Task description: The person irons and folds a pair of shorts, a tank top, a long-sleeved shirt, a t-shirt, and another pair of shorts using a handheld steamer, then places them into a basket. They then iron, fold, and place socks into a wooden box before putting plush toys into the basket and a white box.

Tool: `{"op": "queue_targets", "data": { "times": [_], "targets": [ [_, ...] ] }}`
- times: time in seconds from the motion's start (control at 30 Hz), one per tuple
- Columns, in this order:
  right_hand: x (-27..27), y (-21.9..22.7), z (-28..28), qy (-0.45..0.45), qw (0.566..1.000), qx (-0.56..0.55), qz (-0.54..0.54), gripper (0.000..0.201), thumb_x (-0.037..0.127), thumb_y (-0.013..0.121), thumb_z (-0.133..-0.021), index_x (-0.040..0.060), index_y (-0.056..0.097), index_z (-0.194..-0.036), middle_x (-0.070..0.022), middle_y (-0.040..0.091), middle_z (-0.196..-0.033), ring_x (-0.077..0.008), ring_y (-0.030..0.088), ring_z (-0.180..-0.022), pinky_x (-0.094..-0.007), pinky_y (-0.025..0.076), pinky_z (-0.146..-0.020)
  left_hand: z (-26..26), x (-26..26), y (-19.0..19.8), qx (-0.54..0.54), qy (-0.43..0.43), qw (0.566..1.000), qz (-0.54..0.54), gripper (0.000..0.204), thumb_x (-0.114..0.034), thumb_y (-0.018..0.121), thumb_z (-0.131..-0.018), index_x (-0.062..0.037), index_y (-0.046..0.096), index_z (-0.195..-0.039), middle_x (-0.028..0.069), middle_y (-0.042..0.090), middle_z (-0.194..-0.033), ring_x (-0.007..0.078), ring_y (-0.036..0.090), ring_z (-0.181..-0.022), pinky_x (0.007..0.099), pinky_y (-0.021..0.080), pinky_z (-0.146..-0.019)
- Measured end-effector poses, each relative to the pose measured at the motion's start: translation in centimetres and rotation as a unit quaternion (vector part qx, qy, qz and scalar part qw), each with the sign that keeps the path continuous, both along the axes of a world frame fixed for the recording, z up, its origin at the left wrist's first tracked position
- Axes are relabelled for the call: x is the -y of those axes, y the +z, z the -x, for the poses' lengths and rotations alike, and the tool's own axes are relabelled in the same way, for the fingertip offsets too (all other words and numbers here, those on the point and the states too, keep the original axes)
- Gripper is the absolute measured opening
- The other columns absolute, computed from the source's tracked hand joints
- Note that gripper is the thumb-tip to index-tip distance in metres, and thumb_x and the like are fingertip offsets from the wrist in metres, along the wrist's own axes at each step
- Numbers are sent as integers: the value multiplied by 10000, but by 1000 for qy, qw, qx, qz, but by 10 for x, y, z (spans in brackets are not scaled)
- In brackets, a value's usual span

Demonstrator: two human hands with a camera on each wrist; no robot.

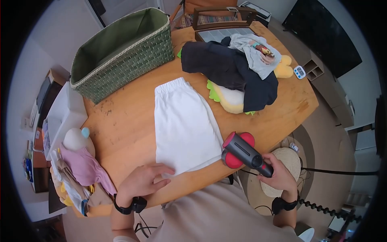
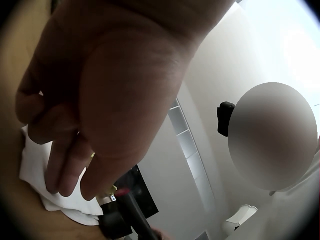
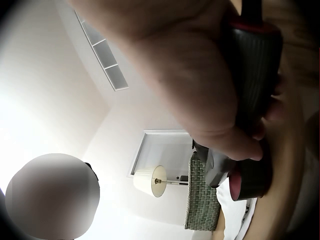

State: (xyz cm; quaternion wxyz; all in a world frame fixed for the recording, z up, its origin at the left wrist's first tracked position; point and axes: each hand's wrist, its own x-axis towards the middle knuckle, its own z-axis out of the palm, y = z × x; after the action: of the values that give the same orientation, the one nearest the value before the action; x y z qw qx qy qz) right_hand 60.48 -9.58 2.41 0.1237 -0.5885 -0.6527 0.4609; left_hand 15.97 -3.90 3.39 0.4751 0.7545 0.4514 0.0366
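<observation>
White shorts (image 1: 183,125) with a gathered elastic waistband lie flat on the wooden table, waistband away from me. My left hand (image 1: 143,179) is over their near left corner, fingers loosely extended with the fingertips right at the fabric. In the left wrist view those fingers (image 2: 65,165) overlap the white cloth. On the other side, my right hand (image 1: 280,173) grips the handle of a dark grey and red handheld appliance (image 1: 248,151) at the table's near edge. Its head, with round red parts, sits beside the shorts' lower right corner. In the right wrist view, a black cord leaves the ribbed handle (image 3: 255,70).
A green woven basket (image 1: 133,64) stands at the back left. Dark clothes (image 1: 217,60) and a grey printed shirt (image 1: 256,52) are heaped over plush toys at the back right, near a small timer (image 1: 299,72). Pink clothing (image 1: 82,165) is bundled at the left.
</observation>
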Motion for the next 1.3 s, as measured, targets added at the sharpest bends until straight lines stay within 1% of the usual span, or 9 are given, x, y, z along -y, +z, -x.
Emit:
{"op": "queue_targets", "data": {
  "times": [0.2, 0.27, 0.33, 0.43, 0.93, 1.0, 1.13, 1.2, 1.3],
  "targets": [
    [12, -40, -32, -198, 905, -373, 54, 672, 5, 758, -785, 36, 415, -1362, -133, 625, -1000, -223, 665, -700, -317, 533, -569, -6, -37, 20, -75, 38, 996, -33, 175, -130, 709, -887, -78, 722, -1053, 73, 729, -906, 196, 655, -711, 315, 508, -657],
    [12, -51, -34, -248, 776, -580, 2, 648, 55, 734, -798, 47, 399, -1352, -101, 552, -886, -177, 560, -524, -294, 425, -403, -5, -56, 13, 19, 145, 983, -115, 135, -79, 704, -882, -49, 723, -1012, 43, 717, -836, 112, 592, -648, 269, 470, -609],
    [6, -53, -39, -221, 756, -616, -23, 621, 137, 678, -869, 37, 383, -1406, -68, 488, -872, -159, 519, -507, -304, 437, -426, -1, -79, 4, 42, 156, 974, -159, 124, -77, 694, -896, -38, 720, -1011, 31, 714, -841, 99, 578, -648, 265, 467, -608],
    [-5, -60, -43, -269, 575, -772, -36, 583, 128, 526, -972, 21, 327, -1510, -42, 451, -941, -124, 458, -492, -284, 413, -460, -1, -118, -6, 76, 182, 960, -197, 124, -87, 689, -913, -30, 712, -1021, 6, 704, -877, 80, 543, -655, 246, 445, -619],
    [-70, -82, -41, -307, 480, -818, 82, 430, 145, 510, -988, -61, 443, -1359, -49, 482, -960, -112, 493, -558, -253, 414, -499, -4, -193, -73, 68, 322, 922, -204, 449, -289, 738, -936, 48, 609, -1204, 125, 685, -1007, 204, 675, -870, 328, 553, -785],
    [-84, -80, -43, -312, 489, -810, 86, 405, 156, 520, -989, -39, 473, -1341, -52, 496, -955, -112, 494, -561, -248, 423, -500, -2, -197, -83, 101, 336, 926, -138, 473, -326, 739, -923, 58, 636, -1180, 126, 725, -928, 221, 695, -828, 333, 554, -762],
    [-108, -76, -46, -371, 666, -645, 60, 341, 280, 548, -1027, 30, 539, -1259, -67, 547, -863, -120, 564, -602, -240, 471, -503, 0, -195, -74, 97, 324, 935, -110, 444, -328, 732, -931, 54, 668, -1150, 109, 730, -902, 195, 686, -821, 322, 547, -749],
    [-118, -71, -40, -461, 861, -209, -48, 365, 355, 543, -1041, 36, 560, -1218, -64, 569, -768, -135, 666, -710, -236, 500, -520, 2, -194, -71, 103, 307, 943, -79, 404, -296, 739, -941, 52, 678, -1137, 73, 712, -927, 130, 645, -819, 271, 525, -730],
    [-127, -76, -47, -407, 897, 37, -168, 451, 432, 529, -1039, -8, 618, -1084, -141, 658, -761, -285, 720, -758, -398, 557, -627, 2, -194, -73, 131, 300, 943, -65, 407, -297, 746, -936, 56, 688, -1130, 62, 709, -906, 118, 634, -789, 266, 517, -701]
  ]
}}
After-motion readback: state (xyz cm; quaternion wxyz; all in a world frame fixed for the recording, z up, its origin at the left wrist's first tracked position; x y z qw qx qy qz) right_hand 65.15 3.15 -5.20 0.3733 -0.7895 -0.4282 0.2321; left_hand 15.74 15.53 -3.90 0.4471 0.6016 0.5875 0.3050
